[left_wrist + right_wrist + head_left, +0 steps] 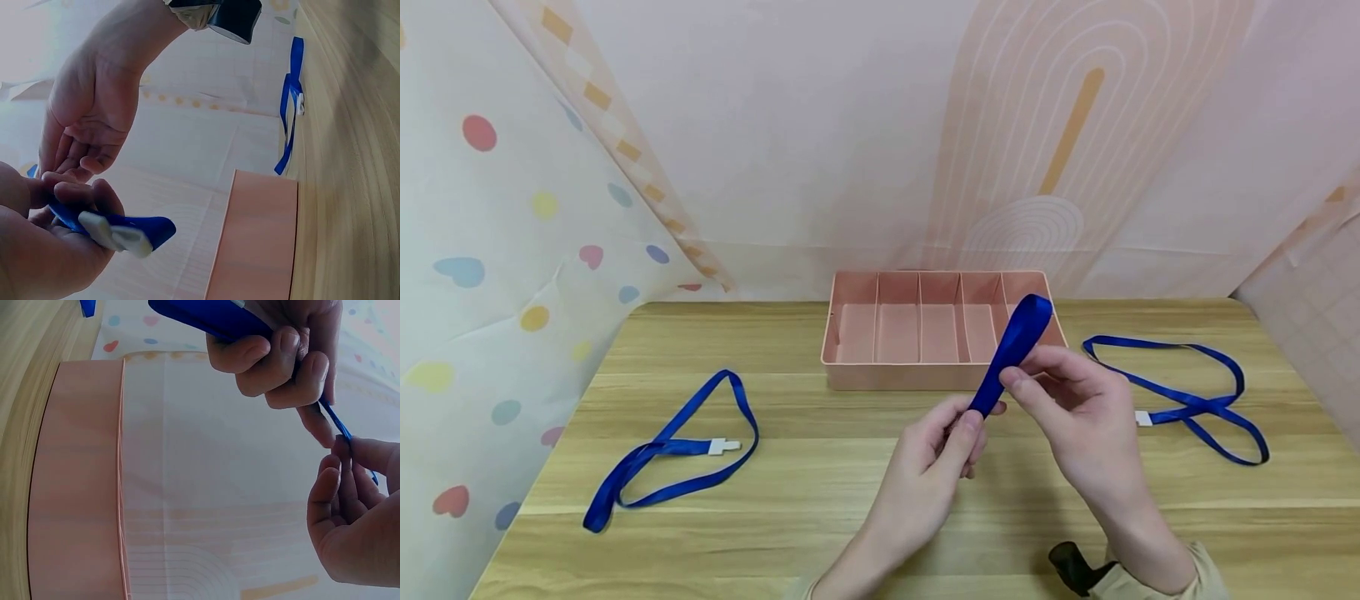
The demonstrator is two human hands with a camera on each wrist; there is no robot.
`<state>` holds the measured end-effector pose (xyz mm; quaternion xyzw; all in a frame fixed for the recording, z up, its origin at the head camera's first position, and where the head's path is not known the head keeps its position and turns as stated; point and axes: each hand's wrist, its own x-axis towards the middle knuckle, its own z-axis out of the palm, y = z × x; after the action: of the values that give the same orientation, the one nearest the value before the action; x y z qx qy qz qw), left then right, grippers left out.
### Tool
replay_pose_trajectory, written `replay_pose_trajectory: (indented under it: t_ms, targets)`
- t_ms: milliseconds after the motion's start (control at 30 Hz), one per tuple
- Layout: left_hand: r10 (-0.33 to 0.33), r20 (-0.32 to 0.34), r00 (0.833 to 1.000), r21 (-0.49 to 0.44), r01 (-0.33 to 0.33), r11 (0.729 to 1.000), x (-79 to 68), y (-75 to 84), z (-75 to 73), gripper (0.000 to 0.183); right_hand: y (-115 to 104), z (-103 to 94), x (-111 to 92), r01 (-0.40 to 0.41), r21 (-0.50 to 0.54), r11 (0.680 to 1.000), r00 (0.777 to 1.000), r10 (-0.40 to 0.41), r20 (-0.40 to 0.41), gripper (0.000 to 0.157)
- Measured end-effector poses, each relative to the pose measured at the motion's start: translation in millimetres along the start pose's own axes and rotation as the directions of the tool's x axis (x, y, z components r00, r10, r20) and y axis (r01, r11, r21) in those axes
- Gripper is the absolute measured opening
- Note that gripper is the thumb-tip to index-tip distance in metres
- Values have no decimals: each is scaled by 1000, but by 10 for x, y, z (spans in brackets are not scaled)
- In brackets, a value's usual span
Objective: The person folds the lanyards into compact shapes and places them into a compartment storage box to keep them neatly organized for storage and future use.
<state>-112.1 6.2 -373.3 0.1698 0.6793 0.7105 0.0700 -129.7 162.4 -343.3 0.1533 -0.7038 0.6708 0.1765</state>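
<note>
A blue lanyard (1018, 337) is folded into a narrow bundle and held up above the table, in front of the pink box. My left hand (932, 458) grips its lower part, fingers curled round it. Further up, my right hand (1086, 412) pinches the strap between thumb and fingertips, below the looped top end. The left wrist view shows the lanyard's white clip (115, 234) sticking out beside the left fingers, with a loop of blue strap next to it. In the right wrist view, the strap (337, 419) runs between the two hands.
Behind the hands stands a pink box (902, 377) with several compartments. A second blue lanyard (700, 479) with a white clip lies at the left of the wooden table (820, 517). Another lanyard (1206, 406) lies at the right, partly behind the right hand.
</note>
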Motion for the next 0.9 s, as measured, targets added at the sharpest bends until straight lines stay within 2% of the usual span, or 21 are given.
replay_pose_trajectory:
  t_ms: [167, 267, 400, 633, 767, 900]
  targets:
    - [-16, -22, 1000, -16, 16, 1000, -2, 6, -11, 24, -2, -9, 2, 2, -34, 999, 1000, -2, -8, 12]
    - [-41, -35, 999, -13, 41, 999, -3, 15, -10, 24, -3, 5, -1, -1, -8, 1000, 999, 1, -41, 12]
    - [-60, -45, 997, 4, 60, 998, 3, 17, -4, 26, -6, 3, 0, -2, -9, 1000, 999, 2, -42, 12]
    - [-66, -20, 998, -17, 66, 998, -11, 19, -7, 25, 1, -14, -7, -5, -27, 1000, 1000, 5, -17, 12]
    - [-61, -45, 997, 53, 63, 997, -22, 23, -10, 24, 12, -10, -4, 8, -33, 999, 1000, -9, -14, 15]
    - [-51, -106, 993, 112, 63, 992, -15, 26, -17, 20, 19, 2, 6, 33, -58, 998, 999, -34, -14, 27]
